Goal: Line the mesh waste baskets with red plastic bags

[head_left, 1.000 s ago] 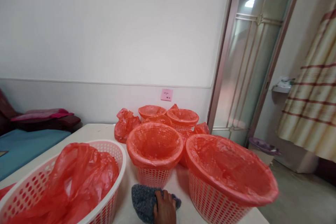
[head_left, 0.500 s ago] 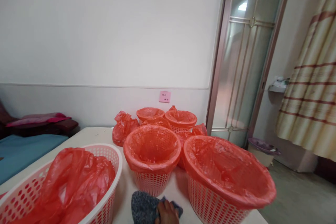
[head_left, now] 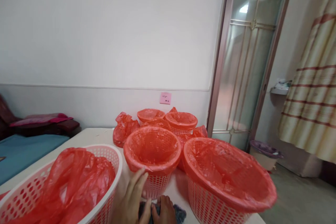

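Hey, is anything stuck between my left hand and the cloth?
Nothing visible: your left hand is right at the cloth, which shows between its thumb and fingers. Your right hand is on the cloth alongside; whether the left touches it, I can't tell.

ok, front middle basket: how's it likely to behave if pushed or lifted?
Probably light for its size: the basket has perforated walls, and only the red liner shows inside. Might tip if pushed high, since it narrows toward the base. Grip at the rim could slip, as the liner folded over it looks thin and glossy.
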`<action>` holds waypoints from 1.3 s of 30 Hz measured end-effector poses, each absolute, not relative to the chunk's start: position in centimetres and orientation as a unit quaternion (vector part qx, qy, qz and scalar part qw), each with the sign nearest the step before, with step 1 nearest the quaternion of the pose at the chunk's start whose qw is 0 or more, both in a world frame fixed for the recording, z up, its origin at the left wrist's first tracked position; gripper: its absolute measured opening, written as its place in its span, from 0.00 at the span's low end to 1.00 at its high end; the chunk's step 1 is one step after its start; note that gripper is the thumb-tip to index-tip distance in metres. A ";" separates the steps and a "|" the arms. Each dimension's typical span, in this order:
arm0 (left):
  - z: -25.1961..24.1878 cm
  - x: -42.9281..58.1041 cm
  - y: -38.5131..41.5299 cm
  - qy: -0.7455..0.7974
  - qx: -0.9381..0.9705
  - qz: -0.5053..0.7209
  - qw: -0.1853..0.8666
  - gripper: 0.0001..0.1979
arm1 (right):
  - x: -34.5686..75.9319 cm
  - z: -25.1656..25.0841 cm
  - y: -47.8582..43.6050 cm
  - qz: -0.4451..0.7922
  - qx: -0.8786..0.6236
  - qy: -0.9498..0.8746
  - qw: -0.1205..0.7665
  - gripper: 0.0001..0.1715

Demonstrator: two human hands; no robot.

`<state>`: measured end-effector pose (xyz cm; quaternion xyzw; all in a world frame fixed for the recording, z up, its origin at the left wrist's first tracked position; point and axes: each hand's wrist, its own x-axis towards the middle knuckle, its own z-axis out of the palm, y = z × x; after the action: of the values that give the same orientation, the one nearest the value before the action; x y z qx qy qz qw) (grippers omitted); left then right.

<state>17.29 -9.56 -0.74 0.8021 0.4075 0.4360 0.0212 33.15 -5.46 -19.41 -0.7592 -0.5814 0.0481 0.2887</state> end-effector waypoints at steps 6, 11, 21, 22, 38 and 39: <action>-0.4 20.7 -4.1 0.481 0.813 0.329 0.011 0.27 | 33.2 -20.0 -3.5 0.041 -0.786 -0.552 0.274 0.17; 1.3 22.3 -3.2 0.533 0.820 0.200 0.049 0.13 | 33.9 -20.9 -2.7 0.042 -0.803 -0.526 0.277 0.22; 2.5 25.7 -2.0 0.557 0.807 0.191 0.047 0.12 | 37.2 -21.1 -1.1 0.146 -0.773 -0.521 0.331 0.37; 2.5 25.9 -2.0 0.559 0.805 0.192 0.045 0.12 | 37.3 -20.9 -1.1 0.152 -0.773 -0.518 0.333 0.37; 2.1 27.7 0.1 0.572 0.795 0.200 0.022 0.10 | 38.1 -21.1 0.2 0.054 -0.791 -0.538 0.286 0.37; 2.0 27.7 0.2 0.571 0.795 0.203 0.022 0.10 | 38.1 -21.0 0.2 0.048 -0.791 -0.538 0.287 0.36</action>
<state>27.66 0.24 2.02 0.7954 0.5707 0.2031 0.0219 38.07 0.25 -20.99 -0.7909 -0.5385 0.0479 0.2867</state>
